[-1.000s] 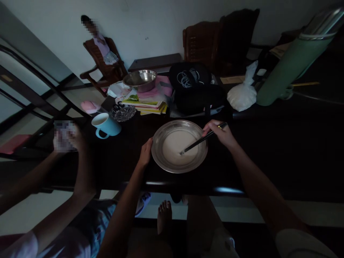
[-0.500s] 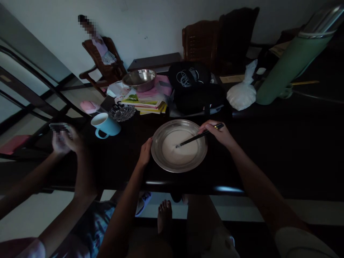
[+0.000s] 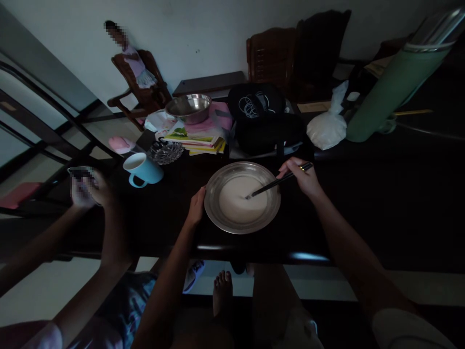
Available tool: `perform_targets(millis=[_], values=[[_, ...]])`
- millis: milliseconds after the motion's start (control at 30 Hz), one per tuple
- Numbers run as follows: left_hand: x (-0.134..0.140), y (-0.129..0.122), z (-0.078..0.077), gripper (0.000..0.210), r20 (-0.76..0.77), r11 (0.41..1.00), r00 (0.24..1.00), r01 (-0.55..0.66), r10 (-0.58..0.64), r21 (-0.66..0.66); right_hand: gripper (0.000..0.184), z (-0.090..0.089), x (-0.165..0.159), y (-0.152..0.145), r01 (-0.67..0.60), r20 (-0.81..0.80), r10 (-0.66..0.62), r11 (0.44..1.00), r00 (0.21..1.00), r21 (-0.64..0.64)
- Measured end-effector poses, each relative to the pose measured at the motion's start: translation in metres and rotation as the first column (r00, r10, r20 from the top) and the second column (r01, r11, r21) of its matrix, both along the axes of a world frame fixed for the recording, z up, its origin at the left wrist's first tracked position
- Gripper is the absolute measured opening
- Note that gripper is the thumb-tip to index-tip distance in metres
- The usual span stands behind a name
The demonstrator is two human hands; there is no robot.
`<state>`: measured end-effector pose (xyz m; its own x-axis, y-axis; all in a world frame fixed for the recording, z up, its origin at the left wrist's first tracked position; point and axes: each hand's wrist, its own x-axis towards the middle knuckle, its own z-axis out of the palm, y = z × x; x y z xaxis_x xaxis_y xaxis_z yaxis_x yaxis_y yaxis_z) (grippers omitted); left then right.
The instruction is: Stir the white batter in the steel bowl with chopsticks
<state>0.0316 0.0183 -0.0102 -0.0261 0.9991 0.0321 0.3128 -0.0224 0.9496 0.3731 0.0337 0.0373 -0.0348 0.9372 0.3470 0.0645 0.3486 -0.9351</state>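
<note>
A wide metal bowl [image 3: 214,213] stands near the front edge of the dark table, holding a pale, milky liquid [image 3: 240,208]. My left hand [image 3: 196,206] grips the bowl's left rim, its thumb and fingers closed on the edge. In my right hand [image 3: 303,178] is a pair of black chopsticks [image 3: 278,182] with gold bands near the top. They slant down to the left, and their tips dip into the liquid close to the bowl's middle. The right hand is above and just beyond the bowl's right rim.
A blue mug [image 3: 144,169] and a glass ashtray [image 3: 167,152] stand left of the bowl. Behind are books [image 3: 203,145], another metal bowl [image 3: 191,116] and a black case [image 3: 269,131]. Rightward sit a bag of white powder [image 3: 327,130] and a green thermos [image 3: 392,92]. Another person's hands [image 3: 90,189] hold a phone.
My right hand has shifted right and slightly up, drawing the chopstick tips a little to the right through the liquid. My left hand and the bowl have stayed in place.
</note>
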Motion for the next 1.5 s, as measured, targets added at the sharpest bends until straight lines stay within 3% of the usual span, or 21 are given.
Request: perform_targets(millis=[167,367,533,700,867,1067,1200,1400,1500], values=[[0.0002,-0.0011,0.0028,0.078,-0.038,1.000,0.999,-0.014,0.015,0.009,0.047,0.0015,-0.0049,-0.0022,-0.134,0.048,0.133,0.991,0.990,0.012],[0.0007,-0.0010,0.0018,0.078,-0.012,1.000,1.000,-0.017,0.017,-0.001,0.048,0.0025,-0.0009,-0.0017,0.011,0.016,-0.011,1.000,1.000,0.015],[0.0011,-0.0007,0.0020,0.078,-0.011,1.000,1.000,-0.014,0.014,0.010,0.046,0.0010,-0.0028,-0.0015,-0.114,0.071,0.112,0.993,0.991,0.021],[0.0016,-0.0004,0.0030,0.078,-0.010,1.000,1.000,-0.005,0.005,0.008,0.047,0.0014,-0.0015,-0.0010,-0.001,0.022,0.001,1.000,1.000,0.019],[0.0010,-0.0005,0.0037,0.077,-0.024,1.000,1.000,0.002,-0.002,0.010,0.048,0.0012,-0.0044,-0.0016,-0.122,0.037,0.122,0.993,0.992,-0.005],[0.0008,-0.0011,0.0039,0.067,-0.064,0.998,0.998,-0.022,0.025,0.054,0.046,0.0008,-0.0020,-0.0002,-0.009,-0.002,0.009,1.000,1.000,0.002],[0.0011,-0.0015,0.0045,0.066,-0.067,0.999,0.998,-0.005,0.008,0.049,0.044,0.0006,-0.0033,-0.0007,-0.101,0.021,0.100,0.995,0.995,0.009],[0.0006,-0.0020,0.0058,0.066,-0.077,0.999,0.997,-0.006,0.008,0.034,0.044,-0.0013,-0.0018,0.0002,-0.023,-0.022,0.024,1.000,0.999,0.002],[0.0004,-0.0017,0.0055,0.066,-0.069,1.000,0.997,-0.013,0.014,0.018,0.045,-0.0016,-0.0037,-0.0002,-0.101,-0.012,0.101,0.995,0.995,-0.016]])
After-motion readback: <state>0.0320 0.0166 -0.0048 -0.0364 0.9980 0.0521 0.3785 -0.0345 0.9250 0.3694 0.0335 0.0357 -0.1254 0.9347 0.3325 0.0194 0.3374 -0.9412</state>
